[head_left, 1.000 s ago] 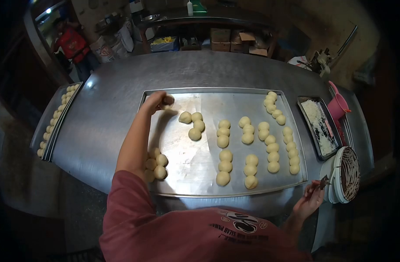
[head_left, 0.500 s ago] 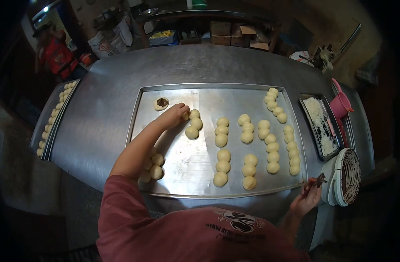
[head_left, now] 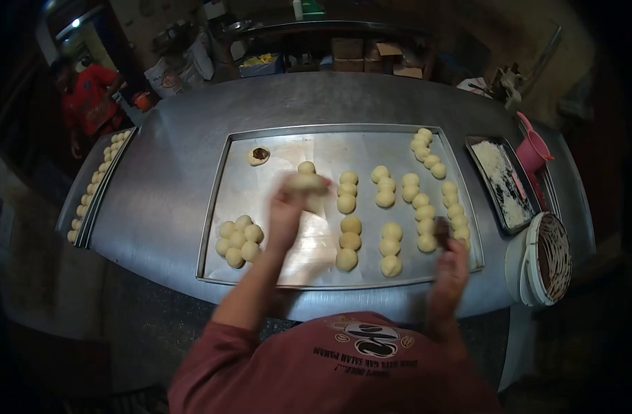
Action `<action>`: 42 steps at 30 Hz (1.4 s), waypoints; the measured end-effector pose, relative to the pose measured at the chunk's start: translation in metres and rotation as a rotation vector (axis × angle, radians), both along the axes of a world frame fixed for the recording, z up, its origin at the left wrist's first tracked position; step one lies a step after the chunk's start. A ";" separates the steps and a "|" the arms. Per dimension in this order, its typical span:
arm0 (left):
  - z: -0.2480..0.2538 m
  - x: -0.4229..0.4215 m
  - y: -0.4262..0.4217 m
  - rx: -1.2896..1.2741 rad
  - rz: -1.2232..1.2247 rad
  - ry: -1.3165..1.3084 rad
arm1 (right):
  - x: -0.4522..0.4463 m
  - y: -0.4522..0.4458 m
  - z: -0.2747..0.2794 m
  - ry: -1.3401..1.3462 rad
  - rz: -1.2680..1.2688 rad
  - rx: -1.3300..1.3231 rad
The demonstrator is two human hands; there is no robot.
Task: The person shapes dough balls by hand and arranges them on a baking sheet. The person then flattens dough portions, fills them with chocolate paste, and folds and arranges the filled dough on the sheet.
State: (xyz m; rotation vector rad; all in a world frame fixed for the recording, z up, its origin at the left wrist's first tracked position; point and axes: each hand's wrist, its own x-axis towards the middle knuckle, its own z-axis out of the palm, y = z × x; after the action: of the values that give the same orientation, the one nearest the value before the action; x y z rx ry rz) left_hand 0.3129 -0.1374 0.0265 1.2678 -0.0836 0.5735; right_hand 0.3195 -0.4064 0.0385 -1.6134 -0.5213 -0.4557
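My left hand [head_left: 286, 207], blurred by motion, holds a pale piece of dough [head_left: 304, 182] above the metal baking tray [head_left: 357, 129]. Just beyond it, a dough ball [head_left: 306, 167] shows; others near it are partly hidden. In my right hand [head_left: 449, 279], over the tray's front right part, is a small spatula [head_left: 441, 232] coated in dark brown paste. A flattened dough round [head_left: 259, 156] with brown filling lies at the far left of the tray. Several balls form a cluster [head_left: 238, 241] at the near left, and others stand in rows [head_left: 350, 241].
A white tub [head_left: 534, 265] of brown paste stands on the right, by a black tray [head_left: 492, 162] of white shreds and a pink dipper [head_left: 533, 150]. Another tray of dough balls [head_left: 95, 181] sits at the left edge. A person in red [head_left: 89, 96] stands beyond it.
My left hand has lifted dough off the tray and come nearer and to the right. My right hand has moved left from beside the tub, bringing the spatula over the tray.
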 end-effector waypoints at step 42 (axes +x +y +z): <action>-0.028 0.033 -0.337 -0.540 -0.473 0.368 | 0.191 -0.370 0.015 -0.178 0.043 -1.901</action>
State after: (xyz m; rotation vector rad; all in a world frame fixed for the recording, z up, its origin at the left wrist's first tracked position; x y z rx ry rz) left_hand 0.3463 -0.4745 -0.0013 0.7664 0.0757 -0.0570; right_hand 0.5105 -0.7766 0.0533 -3.3352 -1.3066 0.1037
